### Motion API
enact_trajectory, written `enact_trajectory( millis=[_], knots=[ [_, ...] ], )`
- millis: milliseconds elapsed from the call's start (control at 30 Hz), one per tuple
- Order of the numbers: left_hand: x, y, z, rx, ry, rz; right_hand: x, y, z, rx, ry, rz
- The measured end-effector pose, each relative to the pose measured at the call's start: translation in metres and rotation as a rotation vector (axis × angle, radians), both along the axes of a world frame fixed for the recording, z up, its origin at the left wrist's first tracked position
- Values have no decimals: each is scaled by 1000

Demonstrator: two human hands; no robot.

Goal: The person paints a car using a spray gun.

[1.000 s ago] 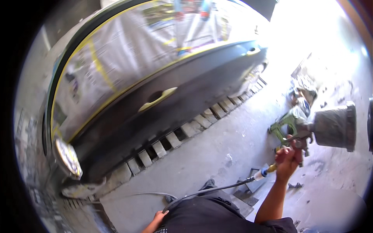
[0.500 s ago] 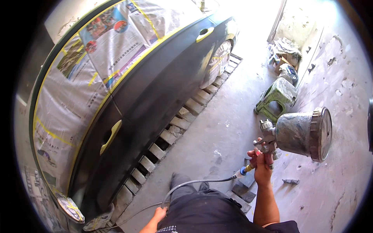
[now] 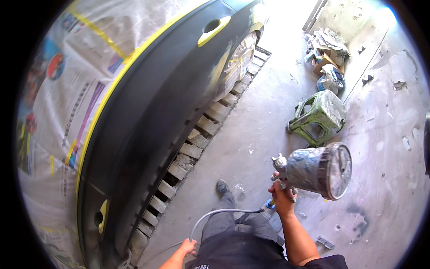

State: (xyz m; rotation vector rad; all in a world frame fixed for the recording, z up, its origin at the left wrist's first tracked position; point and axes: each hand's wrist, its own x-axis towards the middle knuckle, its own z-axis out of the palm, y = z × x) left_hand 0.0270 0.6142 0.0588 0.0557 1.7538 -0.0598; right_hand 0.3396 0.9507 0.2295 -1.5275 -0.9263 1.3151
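My right hand (image 3: 284, 200) is wrapped round the handle of a spray gun (image 3: 278, 168), and its large paint-smeared cup (image 3: 310, 169) juts out to the right. A grey air hose (image 3: 224, 210) runs from the gun's base, through a blue coupling, over to my left hand (image 3: 187, 246), whose fingers are closed on it near my left thigh. Left of me stands a car with a dark, matte side (image 3: 148, 105). Its windows are covered in masking paper (image 3: 67, 107) edged with yellow tape, and the door handle recesses (image 3: 214, 31) are yellow. The gun is well apart from the car.
A slatted floor grate (image 3: 191, 150) runs along beneath the car. Ahead on the right a green, paint-spattered stool (image 3: 319, 117) stands by the stained wall (image 3: 380, 125). Behind it lies a heap of crumpled paper (image 3: 329, 47). A grey block (image 3: 325, 242) is beside my right elbow.
I have stepped forward along the car, and one foot now shows ahead. The spray gun has moved left and lower in view, still in my right hand. My left hand keeps the hose.
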Motion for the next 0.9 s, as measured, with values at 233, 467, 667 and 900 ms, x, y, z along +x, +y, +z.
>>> enact_trajectory(
  millis=[233, 467, 667, 900],
  knots=[
    [47, 124, 7, 51, 153, -246, 2, 102, -56, 181, -156, 323],
    [158, 204, -36, 82, 446, -133, 31, 203, -192, 269, -396, 697],
    [241, 268, -88, 3, 479, -70, 44, 308, -281, 166, -222, 861],
    [321, 356, -136, 14, 613, -60, 70, 396, -337, 212, -239, 930]
  ],
)
